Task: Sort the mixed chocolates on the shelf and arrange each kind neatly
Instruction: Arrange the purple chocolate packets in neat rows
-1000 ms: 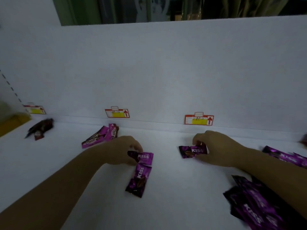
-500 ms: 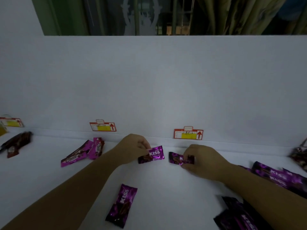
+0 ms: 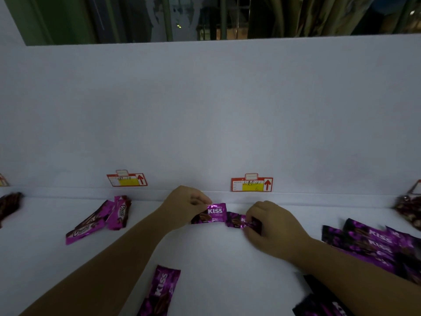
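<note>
Head view: a white shelf [image 3: 216, 254] runs left to right, closed behind by a plain white back panel [image 3: 205, 110]. Above the panel's top edge is a dim room with a green frame [image 3: 57, 19] at the left and hanging curtains [image 3: 307, 17] at the right.

The left hand [image 3: 186, 207] pinches one end of a purple chocolate [image 3: 213, 214] near the back of the shelf. The wrapper lies flat and faces the camera. The right hand [image 3: 271, 226] is curled over a second purple chocolate [image 3: 237, 221] and grips its right end. The two wrappers lie end to end, touching or nearly so.

A single purple bar [image 3: 160, 293] lies alone near the front edge, between the forearms. To the left a small heap of pink bars [image 3: 102, 221] sits below the left price tag [image 3: 127, 180]. A pile of purple bars [image 3: 373, 245] lies to the right, past the right wrist. Dark brown wrappers [image 3: 9, 205] lie at the far left edge and a clear bag [image 3: 410, 208] at the far right.

The chocolate in the left hand reads "KISS" in white, with a small "5" below. The single bar and the pile at the right read "KISS" too. The pink bars read "Choco". Both the left price tag and the right price tag [image 3: 251, 184] are red-edged, with a yellow patch and a red arrow pointing up. Their handwriting is too small to read.
</note>
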